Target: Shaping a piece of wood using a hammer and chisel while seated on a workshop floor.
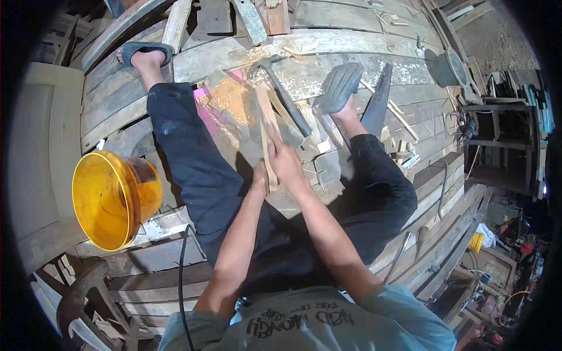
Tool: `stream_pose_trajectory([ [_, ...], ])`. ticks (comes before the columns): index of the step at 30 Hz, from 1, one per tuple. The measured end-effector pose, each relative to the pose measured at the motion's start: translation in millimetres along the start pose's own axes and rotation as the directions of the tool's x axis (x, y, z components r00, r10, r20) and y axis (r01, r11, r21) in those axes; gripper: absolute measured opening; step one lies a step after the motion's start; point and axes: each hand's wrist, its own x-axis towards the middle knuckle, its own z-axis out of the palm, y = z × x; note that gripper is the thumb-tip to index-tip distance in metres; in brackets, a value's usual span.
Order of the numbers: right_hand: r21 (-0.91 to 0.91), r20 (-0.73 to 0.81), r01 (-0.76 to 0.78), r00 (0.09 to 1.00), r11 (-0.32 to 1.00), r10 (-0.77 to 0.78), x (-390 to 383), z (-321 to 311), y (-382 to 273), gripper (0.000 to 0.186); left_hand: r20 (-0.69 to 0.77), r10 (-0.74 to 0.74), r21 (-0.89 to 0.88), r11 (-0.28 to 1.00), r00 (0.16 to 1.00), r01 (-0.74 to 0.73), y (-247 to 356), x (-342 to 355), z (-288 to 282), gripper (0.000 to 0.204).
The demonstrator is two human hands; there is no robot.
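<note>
A long, narrow strip of wood stands between my legs, pointing away from me. My left hand closes round its near end. Just ahead, my right hand is wrapped over the same strip from the right; whether it also holds a smaller piece is hidden by the fingers. Right of the strip's far part lies a dark bar with a hooked end. Orange-brown sawdust is heaped on the left, over a pink sheet.
A yellow bucket stands at the left. A dark tapered blade, like a handsaw, lies beyond my right foot. Wood offcuts sit at the far edge, a grey bucket at far right. Shavings litter the plank floor. A black cable runs lower left.
</note>
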Motion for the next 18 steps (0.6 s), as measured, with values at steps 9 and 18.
stream_pose_trajectory([
  [9, -0.071, -0.058, 0.098, 0.993, 0.993, -0.102, -15, 14, 13, 0.052, -0.123, -0.106, -0.221, 0.972, 0.987, 0.077, 14, -4, 14, 0.036],
  [18, 0.012, 0.023, 0.098, 0.995, 0.995, -0.098, -93, 16, 47, 0.053, -0.120, -0.034, -0.260, 0.965, 0.992, 0.001, -8, 13, 4, 0.050],
])
